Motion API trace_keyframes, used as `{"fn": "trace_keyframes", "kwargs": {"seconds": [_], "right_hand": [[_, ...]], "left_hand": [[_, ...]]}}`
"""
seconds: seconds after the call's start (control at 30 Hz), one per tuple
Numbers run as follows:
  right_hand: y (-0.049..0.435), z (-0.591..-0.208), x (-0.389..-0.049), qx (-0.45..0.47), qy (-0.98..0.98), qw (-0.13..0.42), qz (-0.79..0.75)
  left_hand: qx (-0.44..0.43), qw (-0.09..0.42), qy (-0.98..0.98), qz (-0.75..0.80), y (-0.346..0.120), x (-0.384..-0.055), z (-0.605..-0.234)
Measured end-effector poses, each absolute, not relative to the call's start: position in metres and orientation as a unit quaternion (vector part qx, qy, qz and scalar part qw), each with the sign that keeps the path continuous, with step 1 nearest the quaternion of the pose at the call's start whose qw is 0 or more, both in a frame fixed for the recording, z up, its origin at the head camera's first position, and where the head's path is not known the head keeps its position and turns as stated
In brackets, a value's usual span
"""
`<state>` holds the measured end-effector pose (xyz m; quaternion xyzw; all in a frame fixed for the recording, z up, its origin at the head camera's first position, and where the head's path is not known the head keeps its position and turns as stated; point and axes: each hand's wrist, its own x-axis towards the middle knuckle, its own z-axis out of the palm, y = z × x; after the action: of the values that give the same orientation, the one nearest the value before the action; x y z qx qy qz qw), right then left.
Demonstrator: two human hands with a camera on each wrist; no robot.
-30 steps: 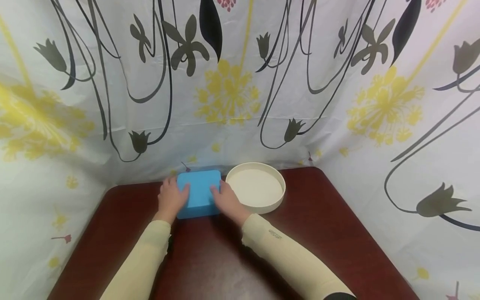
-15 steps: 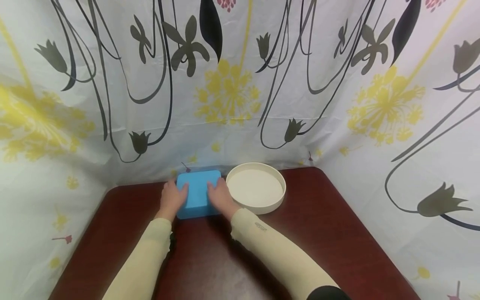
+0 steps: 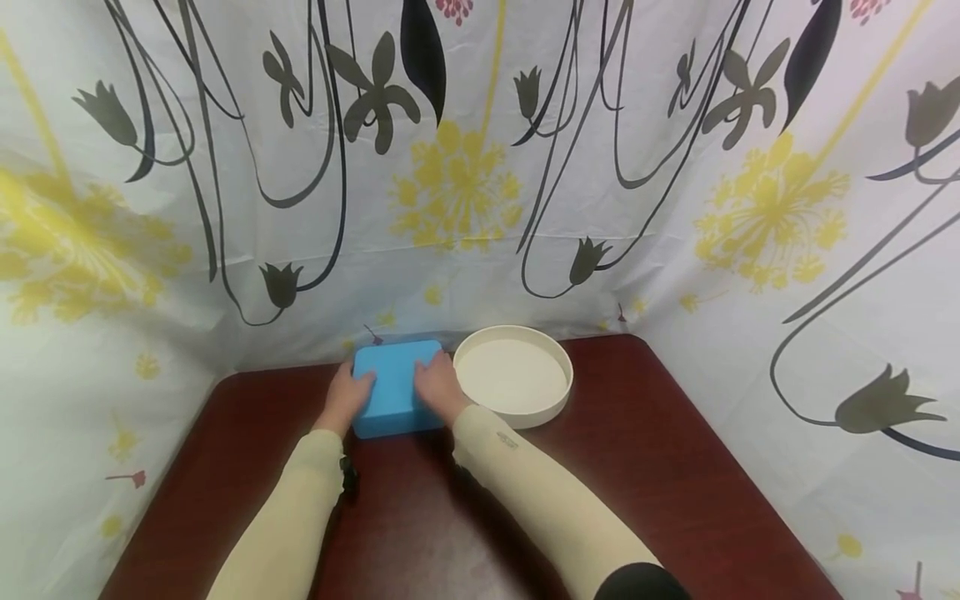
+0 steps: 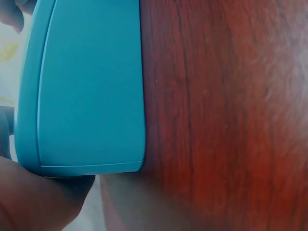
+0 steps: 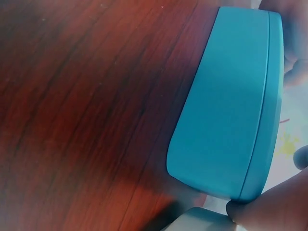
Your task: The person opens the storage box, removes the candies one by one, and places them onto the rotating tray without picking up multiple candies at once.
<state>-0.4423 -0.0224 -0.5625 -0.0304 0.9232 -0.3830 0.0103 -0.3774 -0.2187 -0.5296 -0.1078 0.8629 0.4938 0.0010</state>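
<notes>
My left fingers (image 3: pixel 346 374) and right fingers (image 3: pixel 443 367) are gripping the blue box (image 3: pixel 395 390) by opposite sides; it is lying between them on the table (image 3: pixel 637 475), neither nearer; the round tray (image 3: pixel 513 375) is sitting just rightward.

The right hand's grip (image 3: pixel 438 387) is hiding some of the box (image 3: pixel 394 377). The left wrist view's top edge is cutting the box off. Print (image 3: pixel 507 439) on the right sleeve (image 3: pixel 555 504) is looking too small to read. The surface (image 3: pixel 408 521) is running past the head view's bottom edge.
</notes>
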Motion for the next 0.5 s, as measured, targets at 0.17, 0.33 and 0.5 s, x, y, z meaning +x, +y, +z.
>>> {"fn": "trace_keyframes", "kwargs": {"seconds": [0.17, 0.33, 0.5], "right_hand": [[-0.026, -0.543, -0.423, -0.021, 0.931, -0.003, -0.365], [-0.028, -0.548, -0.430, -0.021, 0.952, 0.001, -0.305], [-0.030, -0.567, -0.444, -0.036, 0.961, 0.004, -0.273]], "left_hand": [[-0.114, 0.009, 0.851, 0.513, -0.220, -0.377, -0.532], [-0.116, 0.013, 0.840, 0.529, -0.219, -0.376, -0.530], [-0.116, 0.016, 0.834, 0.539, -0.220, -0.376, -0.529]]}}
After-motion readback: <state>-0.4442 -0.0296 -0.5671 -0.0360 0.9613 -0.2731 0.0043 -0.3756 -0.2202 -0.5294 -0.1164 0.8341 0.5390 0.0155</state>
